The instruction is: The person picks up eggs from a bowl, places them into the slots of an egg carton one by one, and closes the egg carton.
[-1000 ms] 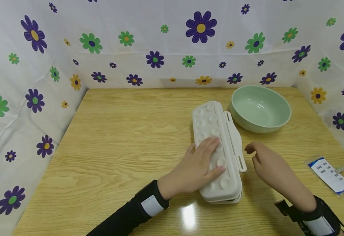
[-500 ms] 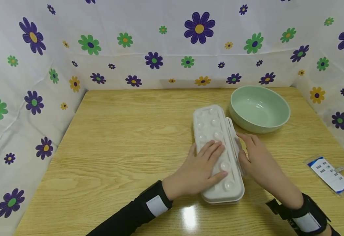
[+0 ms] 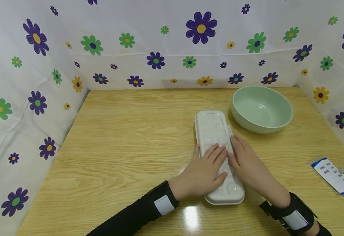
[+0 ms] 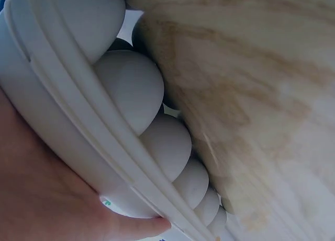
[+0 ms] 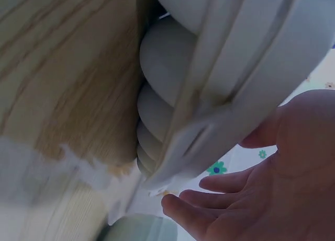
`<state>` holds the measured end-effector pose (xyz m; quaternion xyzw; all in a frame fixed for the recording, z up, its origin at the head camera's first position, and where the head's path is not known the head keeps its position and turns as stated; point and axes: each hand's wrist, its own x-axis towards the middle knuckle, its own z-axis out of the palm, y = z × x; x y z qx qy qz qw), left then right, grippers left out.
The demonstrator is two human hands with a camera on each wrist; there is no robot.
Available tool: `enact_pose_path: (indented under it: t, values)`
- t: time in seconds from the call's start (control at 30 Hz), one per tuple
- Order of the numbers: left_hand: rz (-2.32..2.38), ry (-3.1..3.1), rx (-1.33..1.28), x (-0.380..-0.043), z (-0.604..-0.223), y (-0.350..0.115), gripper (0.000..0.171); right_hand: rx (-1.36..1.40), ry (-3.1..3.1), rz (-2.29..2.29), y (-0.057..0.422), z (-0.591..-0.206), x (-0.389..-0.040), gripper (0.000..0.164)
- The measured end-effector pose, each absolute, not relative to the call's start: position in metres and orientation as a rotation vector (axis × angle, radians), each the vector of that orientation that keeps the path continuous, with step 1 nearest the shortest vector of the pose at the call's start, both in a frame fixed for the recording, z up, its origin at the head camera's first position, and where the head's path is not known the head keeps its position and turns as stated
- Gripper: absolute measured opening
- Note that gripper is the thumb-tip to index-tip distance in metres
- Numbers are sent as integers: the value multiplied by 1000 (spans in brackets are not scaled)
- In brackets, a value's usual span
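Observation:
A white plastic egg box (image 3: 213, 126) with a bumpy lid lies lengthwise on the table. Rounded egg cups (image 4: 165, 147) bulge below its rim in the left wrist view. My left hand (image 3: 200, 173) rests on the lid, fingers spread over the top. At the box's right long side, my right hand (image 3: 250, 167) has its fingertips against the edge. The side flap (image 5: 193, 141) slants down along that edge in the right wrist view, near the right hand's extended fingers. In the head view the right hand hides most of the flap.
Behind the right hand stands a pale green bowl (image 3: 262, 109), close to the box's far right corner. A clipped name badge (image 3: 334, 175) lies at the right of the wooden table (image 3: 124, 137). Flowered cloth (image 3: 172, 42) walls off the back and both sides.
My right hand has moved left onto the box's edge, and the flap that stuck out there is now folded down. The box has turned slightly; my left hand stays on the lid.

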<state>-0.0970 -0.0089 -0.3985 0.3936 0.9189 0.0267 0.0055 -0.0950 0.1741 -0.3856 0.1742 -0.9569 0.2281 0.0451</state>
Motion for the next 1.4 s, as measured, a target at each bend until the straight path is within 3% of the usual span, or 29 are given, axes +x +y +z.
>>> enact_pose_path:
  t: [0.5, 0.93, 1.4]
  values:
    - [86, 2905, 1241, -98, -398, -8, 64, 433, -3055, 924, 162, -383, -98, 58]
    - [209, 2883, 1253, -100, -400, -8, 66, 234, -3019, 847, 147, -396, -99, 54]
    - [245, 2882, 1286, -103, -403, -7, 67, 125, -2987, 1091, 147, -399, -97, 50]
